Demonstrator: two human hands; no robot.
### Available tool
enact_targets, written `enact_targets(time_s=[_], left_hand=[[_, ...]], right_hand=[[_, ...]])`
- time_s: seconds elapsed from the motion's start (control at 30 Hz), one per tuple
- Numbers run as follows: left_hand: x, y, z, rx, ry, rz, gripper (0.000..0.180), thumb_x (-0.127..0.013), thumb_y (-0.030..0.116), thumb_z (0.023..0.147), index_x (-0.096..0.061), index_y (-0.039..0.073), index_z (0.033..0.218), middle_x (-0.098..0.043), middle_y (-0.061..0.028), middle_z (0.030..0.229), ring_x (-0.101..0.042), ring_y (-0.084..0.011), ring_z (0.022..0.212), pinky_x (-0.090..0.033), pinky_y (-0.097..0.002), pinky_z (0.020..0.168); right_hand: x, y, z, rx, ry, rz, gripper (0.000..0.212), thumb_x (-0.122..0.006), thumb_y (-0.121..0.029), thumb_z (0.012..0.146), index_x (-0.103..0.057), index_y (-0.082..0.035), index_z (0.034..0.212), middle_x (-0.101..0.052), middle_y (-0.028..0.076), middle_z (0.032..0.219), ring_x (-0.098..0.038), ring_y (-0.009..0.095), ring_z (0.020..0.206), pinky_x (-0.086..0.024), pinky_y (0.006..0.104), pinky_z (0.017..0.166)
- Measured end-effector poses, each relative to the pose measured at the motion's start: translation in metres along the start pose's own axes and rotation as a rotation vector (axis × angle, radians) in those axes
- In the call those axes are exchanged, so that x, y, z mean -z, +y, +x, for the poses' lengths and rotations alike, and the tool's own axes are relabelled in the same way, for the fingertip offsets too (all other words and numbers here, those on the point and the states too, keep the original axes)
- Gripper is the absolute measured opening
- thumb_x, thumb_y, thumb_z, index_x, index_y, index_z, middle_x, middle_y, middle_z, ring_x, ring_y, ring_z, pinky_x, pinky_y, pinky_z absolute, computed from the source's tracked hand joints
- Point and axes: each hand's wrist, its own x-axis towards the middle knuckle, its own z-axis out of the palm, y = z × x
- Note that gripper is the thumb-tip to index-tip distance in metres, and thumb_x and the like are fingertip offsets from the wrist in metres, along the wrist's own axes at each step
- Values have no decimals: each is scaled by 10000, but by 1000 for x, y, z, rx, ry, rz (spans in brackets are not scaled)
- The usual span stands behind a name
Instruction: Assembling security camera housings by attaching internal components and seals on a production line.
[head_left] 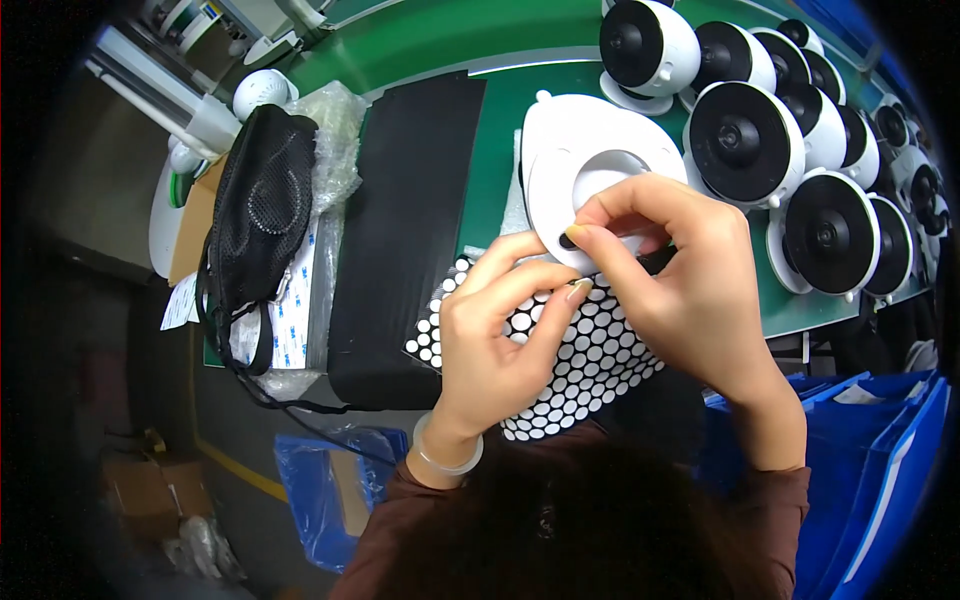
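Observation:
A white rounded plastic housing with a round opening rests on the green bench in front of me. My right hand is over its near edge, thumb and fingers pinched at a small black round pad against the housing. Beside it, my left hand is closed, its index finger touching the housing's rim. The left thumb and another fingertip meet just below the rim; what lies between them is too small to make out. Under both hands spreads a black sheet covered with white round dots.
Several white ball-shaped devices with black fronts crowd the right of the bench. A black board lies left of the housing, beside a black mesh pouch and bubble wrap. Blue bins stand at the lower right.

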Motion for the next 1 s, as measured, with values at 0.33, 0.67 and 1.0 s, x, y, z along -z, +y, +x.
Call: enact_targets(time_s=[0.33,0.67,1.0], left_hand=[[2,1,1,-35,7,-3,73,-630,1,709,-622,-14,780,-609,-115,884,-616,-175,699,-464,-245,610],[26,23,-13,77,-48,-13,116,-614,-67,626,-630,-26,733,-616,-137,916,-498,-89,513,-390,-196,505],[8,44,0,-116,-225,291,213,-586,-66,585,-618,-16,789,-600,-117,762,-545,-218,670,-390,-275,636]], right_hand=[[-1,-2,-2,71,5,-95,74,-640,-7,700,-578,12,735,-612,45,672,-590,103,613,-437,199,548],[44,-3,-13,241,-116,-191,99,-601,17,699,-625,2,795,-629,98,754,-607,185,637,-456,244,566],[53,7,-39,30,-226,33,106,-599,38,654,-606,-2,752,-580,88,681,-553,201,600,-423,261,551]])
